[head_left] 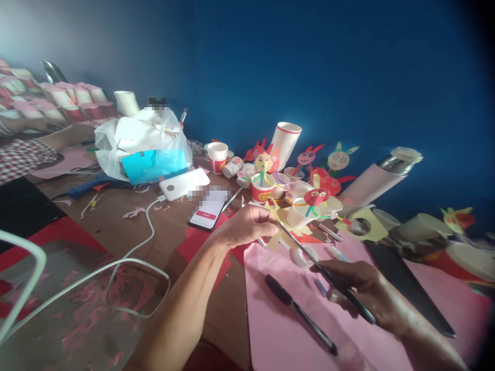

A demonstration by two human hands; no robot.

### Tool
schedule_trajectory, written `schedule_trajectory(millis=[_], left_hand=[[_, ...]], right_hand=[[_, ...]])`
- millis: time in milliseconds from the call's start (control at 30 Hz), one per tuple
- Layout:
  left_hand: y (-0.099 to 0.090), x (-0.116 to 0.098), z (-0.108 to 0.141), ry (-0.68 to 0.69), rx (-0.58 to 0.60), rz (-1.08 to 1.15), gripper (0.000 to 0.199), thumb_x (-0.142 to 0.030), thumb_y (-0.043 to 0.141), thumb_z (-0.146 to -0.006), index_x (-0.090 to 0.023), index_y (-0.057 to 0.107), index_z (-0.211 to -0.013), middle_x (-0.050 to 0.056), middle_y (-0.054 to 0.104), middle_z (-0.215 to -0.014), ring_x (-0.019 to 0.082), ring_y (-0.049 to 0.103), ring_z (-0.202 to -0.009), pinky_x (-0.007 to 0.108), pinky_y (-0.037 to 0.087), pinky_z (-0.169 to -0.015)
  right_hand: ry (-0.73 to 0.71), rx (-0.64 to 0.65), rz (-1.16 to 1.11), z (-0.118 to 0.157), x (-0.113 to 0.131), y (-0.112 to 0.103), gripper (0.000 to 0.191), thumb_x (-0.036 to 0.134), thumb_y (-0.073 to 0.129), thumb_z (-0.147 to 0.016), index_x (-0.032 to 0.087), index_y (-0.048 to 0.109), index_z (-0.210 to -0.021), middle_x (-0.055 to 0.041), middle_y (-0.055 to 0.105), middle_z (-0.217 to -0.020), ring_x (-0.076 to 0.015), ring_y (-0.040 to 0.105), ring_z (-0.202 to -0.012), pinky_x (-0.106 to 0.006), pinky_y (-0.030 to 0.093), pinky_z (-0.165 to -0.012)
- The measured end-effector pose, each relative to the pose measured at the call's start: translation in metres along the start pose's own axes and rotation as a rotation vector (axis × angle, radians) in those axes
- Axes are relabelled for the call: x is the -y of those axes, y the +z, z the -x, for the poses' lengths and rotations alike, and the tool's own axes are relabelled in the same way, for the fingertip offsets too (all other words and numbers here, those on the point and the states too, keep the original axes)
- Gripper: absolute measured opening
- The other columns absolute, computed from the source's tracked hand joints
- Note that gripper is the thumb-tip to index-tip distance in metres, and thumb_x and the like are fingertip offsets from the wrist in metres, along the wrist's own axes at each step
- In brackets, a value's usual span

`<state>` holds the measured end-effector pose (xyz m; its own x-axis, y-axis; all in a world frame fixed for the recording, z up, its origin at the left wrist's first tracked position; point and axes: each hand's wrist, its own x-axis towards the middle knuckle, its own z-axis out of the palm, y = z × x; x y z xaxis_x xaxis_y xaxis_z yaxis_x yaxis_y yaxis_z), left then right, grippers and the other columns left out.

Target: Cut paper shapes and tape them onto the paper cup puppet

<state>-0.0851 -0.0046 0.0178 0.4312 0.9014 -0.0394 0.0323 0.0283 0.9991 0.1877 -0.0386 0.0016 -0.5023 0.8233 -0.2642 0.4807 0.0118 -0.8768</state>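
My right hand (359, 291) is closed around a slim tool with a grey blade and black handle (299, 245), seen edge-on, so its kind is unclear. It points up and left. The fingers of my left hand (251, 224) are pinched together at the blade's tip; anything small between them is hidden. Below the tool, a black marker (301, 314) lies capped on a large pink sheet (270, 340). A roll of white tape (305, 256) rests just behind the blade. Beyond my hands stand paper cups (264, 186) with paper animal faces (316, 196) on coloured stems.
A phone (209, 206), a white power bank (183, 184) with a looping cable (152, 226) and a stuffed plastic bag (154, 149) sit left. A flask (379, 180) leans right, near a dark flat strip (410, 288). Another person's checked sleeve (27, 157) shows far left.
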Motion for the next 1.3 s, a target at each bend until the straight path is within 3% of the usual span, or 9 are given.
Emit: schedule_trajectory(millis=[333, 600, 1033, 1300], left_hand=[[0.001, 0.002, -0.001, 0.000, -0.019, 0.081, 0.011, -0.024, 0.058, -0.067, -0.014, 0.061, -0.070, -0.002, 0.053, -0.060, 0.009, 0.047, -0.056, 0.022, 0.039, -0.055], [0.002, 0.000, 0.000, 0.000, -0.017, 0.039, 0.009, -0.023, 0.057, -0.067, -0.014, 0.059, -0.067, 0.000, 0.058, -0.063, 0.009, 0.048, -0.058, 0.023, 0.036, -0.056], [0.003, 0.005, -0.001, -0.040, 0.018, 0.077, 0.009, -0.022, 0.059, -0.066, -0.014, 0.056, -0.066, -0.002, 0.052, -0.061, 0.008, 0.044, -0.055, 0.022, 0.033, -0.055], [0.002, 0.005, -0.003, -0.046, 0.020, 0.094, 0.009, -0.021, 0.060, -0.063, -0.013, 0.060, -0.068, -0.001, 0.056, -0.061, 0.009, 0.047, -0.055, 0.023, 0.035, -0.055]], right_hand=[[0.041, -0.045, -0.123, -0.002, 0.015, -0.001, 0.036, 0.011, 0.064, -0.059, 0.021, 0.072, -0.093, 0.0010, 0.057, -0.057, -0.0117, 0.049, -0.050, -0.023, 0.039, -0.045], [0.042, -0.032, -0.087, -0.002, 0.016, -0.002, 0.037, 0.011, 0.063, -0.057, 0.020, 0.073, -0.091, -0.0026, 0.063, -0.065, -0.0151, 0.053, -0.054, -0.026, 0.042, -0.047], [0.075, 0.004, -0.188, -0.001, 0.016, 0.001, 0.037, 0.013, 0.058, -0.060, 0.018, 0.071, -0.095, 0.0003, 0.058, -0.053, -0.0102, 0.045, -0.044, -0.023, 0.035, -0.042], [0.089, 0.016, -0.095, 0.001, -0.001, -0.006, 0.036, 0.015, 0.057, -0.064, 0.020, 0.068, -0.099, 0.0018, 0.057, -0.057, -0.0094, 0.045, -0.047, -0.020, 0.035, -0.042]])
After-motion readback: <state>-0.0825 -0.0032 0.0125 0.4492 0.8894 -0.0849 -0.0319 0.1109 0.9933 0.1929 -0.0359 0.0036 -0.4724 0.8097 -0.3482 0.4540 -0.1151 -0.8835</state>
